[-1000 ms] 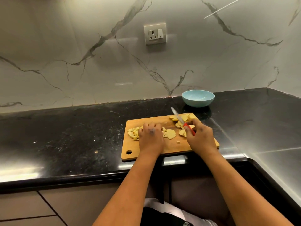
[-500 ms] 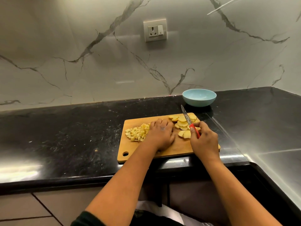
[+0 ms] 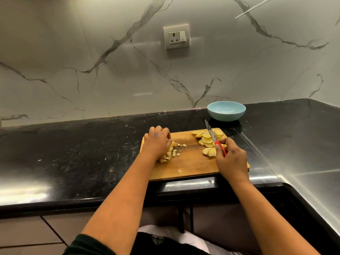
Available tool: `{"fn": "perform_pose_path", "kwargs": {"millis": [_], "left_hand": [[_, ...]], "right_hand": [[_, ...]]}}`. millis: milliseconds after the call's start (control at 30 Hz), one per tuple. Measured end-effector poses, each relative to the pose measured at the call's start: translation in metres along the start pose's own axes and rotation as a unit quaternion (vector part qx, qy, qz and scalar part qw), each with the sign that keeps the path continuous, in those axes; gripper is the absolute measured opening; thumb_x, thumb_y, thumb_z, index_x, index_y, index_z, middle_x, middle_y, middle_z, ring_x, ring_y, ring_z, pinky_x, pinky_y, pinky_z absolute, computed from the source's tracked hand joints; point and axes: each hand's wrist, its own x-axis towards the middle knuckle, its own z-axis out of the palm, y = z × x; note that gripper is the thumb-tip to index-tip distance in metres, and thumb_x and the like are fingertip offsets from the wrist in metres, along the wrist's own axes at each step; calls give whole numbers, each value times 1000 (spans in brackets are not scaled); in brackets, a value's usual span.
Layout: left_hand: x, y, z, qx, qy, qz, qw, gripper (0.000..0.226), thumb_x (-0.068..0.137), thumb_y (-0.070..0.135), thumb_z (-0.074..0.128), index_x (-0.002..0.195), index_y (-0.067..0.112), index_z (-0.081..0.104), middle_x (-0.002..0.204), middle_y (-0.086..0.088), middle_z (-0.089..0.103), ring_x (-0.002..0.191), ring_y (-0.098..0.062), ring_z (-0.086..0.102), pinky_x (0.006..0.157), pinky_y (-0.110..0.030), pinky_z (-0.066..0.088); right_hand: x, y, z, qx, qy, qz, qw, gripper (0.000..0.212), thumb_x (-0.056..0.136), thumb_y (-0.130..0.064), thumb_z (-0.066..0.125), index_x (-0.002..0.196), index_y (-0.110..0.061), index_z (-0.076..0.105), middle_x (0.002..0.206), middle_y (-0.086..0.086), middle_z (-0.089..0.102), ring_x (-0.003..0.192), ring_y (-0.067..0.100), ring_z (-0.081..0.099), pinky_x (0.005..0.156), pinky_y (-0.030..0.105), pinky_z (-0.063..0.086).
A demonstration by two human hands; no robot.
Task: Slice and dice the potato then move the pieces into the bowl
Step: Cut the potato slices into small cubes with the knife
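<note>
A wooden cutting board (image 3: 193, 163) lies near the counter's front edge. My left hand (image 3: 157, 142) is at the board's left end, its fingers curled down over a pile of diced potato pieces (image 3: 171, 152), which partly show to its right. My right hand (image 3: 232, 161) grips the red handle of a knife (image 3: 210, 132). The blade points away from me over a heap of potato slices (image 3: 207, 140) at the board's far right corner. A light blue bowl (image 3: 226, 117) stands empty on the counter just behind the board.
The black counter (image 3: 73, 153) runs left and turns a corner toward me on the right. A marble wall with a socket (image 3: 176, 36) rises behind. A few loose potato bits (image 3: 179, 170) lie on the board and counter edge.
My left hand has moved from the board's middle to the left, onto the diced pile. My right hand with the knife has stayed by the slices.
</note>
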Motion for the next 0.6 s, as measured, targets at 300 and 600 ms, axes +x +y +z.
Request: {"fn": "perform_pose_path", "kwargs": {"millis": [300, 600], "left_hand": [[3, -4, -18, -214, 83, -57, 972, 16, 100, 14, 52, 104, 13, 67, 89, -3, 68, 82, -13, 63, 76, -29, 55], [11, 31, -14, -13, 15, -23, 1000, 27, 100, 19, 51, 123, 22, 63, 121, -3, 58, 114, -22, 49, 93, -37, 42]], "right_hand": [[0, 0, -1, 12, 6, 2, 1000, 11, 95, -17, 60, 103, -11, 61, 73, -3, 58, 59, 4, 52, 51, 13, 34], [4, 8, 0, 67, 31, 41, 996, 11, 96, -25, 58, 101, -16, 61, 64, -2, 62, 56, 11, 57, 48, 20, 38]]}}
